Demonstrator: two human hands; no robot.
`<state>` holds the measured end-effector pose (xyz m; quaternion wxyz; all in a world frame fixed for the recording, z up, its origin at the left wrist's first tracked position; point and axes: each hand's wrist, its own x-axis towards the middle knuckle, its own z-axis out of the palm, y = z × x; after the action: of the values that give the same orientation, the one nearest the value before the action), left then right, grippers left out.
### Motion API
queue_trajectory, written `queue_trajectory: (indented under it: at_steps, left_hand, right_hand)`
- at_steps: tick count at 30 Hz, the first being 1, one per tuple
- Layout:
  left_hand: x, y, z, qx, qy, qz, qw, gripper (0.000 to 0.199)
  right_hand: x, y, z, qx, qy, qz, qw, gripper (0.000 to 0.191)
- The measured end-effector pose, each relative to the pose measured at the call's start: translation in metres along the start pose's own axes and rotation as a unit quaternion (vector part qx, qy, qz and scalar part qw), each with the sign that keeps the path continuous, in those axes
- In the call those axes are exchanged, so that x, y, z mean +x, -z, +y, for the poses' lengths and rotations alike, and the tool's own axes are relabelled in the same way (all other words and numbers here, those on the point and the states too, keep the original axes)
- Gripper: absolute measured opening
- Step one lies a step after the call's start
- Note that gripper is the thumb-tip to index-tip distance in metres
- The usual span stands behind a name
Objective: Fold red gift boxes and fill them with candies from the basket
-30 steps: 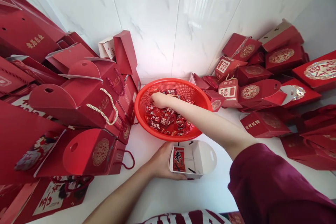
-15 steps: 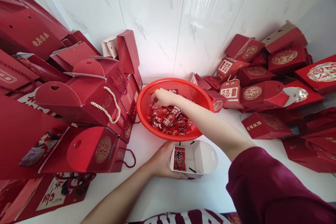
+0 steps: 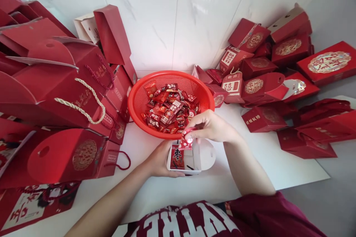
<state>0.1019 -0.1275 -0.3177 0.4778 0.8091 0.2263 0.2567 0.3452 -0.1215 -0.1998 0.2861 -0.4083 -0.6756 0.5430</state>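
Just on the near side of the red basket (image 3: 133,100), the right hand (image 3: 211,126) is bent at the wrist, its forearm rising from the lower right and its knuckles uppermost; thumb and curled fingers are closed in a pinch on a small dotted packet (image 3: 185,144), which hangs over the open white box (image 3: 207,156) in front of the basket. The left forearm slants up from the lower left, and the left hand (image 3: 158,160) is spread around the box's left side, fingers partly open in a cupping hold, thumb along the near edge. Inside the box, at its left, lies a red packet (image 3: 177,156) marked 枣 in large black brushwork. Wrapped pieces (image 3: 171,111) fill the basket, their print too small to read surely. Right of the basket, a carton (image 3: 233,89) bears 囍 in a pale panel, with 歡喜 above; a gold emblem (image 3: 329,62) on the far-right carton is too stylised to read with certainty. The shirt (image 3: 183,222), nearer than the basket, carries big white upside-down letters, partly cut off.
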Motion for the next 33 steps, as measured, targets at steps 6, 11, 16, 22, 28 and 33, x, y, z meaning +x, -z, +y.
queue_trajectory:
  at_steps: [6, 11, 16, 22, 28, 33]
  left_hand:
    - [-0.001, -0.003, -0.004, 0.027, 0.011, 0.012, 0.999, 0.105]
    - [-0.002, -0.005, -0.007, 0.063, -0.022, 0.033, 0.997, 0.114]
    - [-0.002, -0.003, -0.005, 0.099, -0.021, 0.026, 0.995, 0.112]
    - [-0.002, -0.002, -0.005, 0.099, -0.035, 0.021, 0.994, 0.115]
    - [-0.002, -0.001, -0.005, 0.080, -0.016, 0.011, 0.997, 0.113]
    - [-0.001, -0.001, -0.003, 0.072, -0.006, 0.005, 0.997, 0.111]
  right_hand:
    - [-0.022, 0.004, -0.016, -0.197, 0.042, -0.098, 0.975, 0.023]
    - [-0.024, -0.012, -0.016, -0.336, 0.006, -0.047, 0.941, 0.022]
    - [-0.024, -0.035, -0.007, -0.501, -0.016, -0.058, 0.863, 0.022]
    - [-0.007, -0.058, -0.001, -0.554, -0.088, -0.131, 0.817, 0.018]
    - [-0.011, -0.056, -0.010, -0.551, -0.116, -0.102, 0.820, 0.022]
    - [-0.017, -0.060, -0.008, -0.518, -0.043, -0.128, 0.845, 0.019]
